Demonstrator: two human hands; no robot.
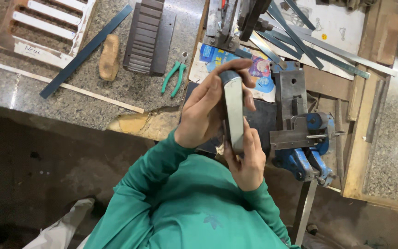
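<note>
Both hands on one flat metal strip (234, 113), held up on end above the tabletop's (130, 90) near edge, in front of the green-sleeved chest. Left hand (207, 108) wraps the upper part, thumb hooked over the strip's top end, fingers clenched round it. Right hand (247, 159) grips the lower end from below, fingers closed on the edge.

Blue bench vise (307, 147) just right of the hands, at the near edge, a metal angle piece in it. Green-handled pliers (175, 78) lie on the granite left of the hands. Ribbed dark block (146, 37) further back; long dark bar (86, 50) lying diagonal toward the far-left corner. More steel strips (309, 44) fanned at the far right.
</note>
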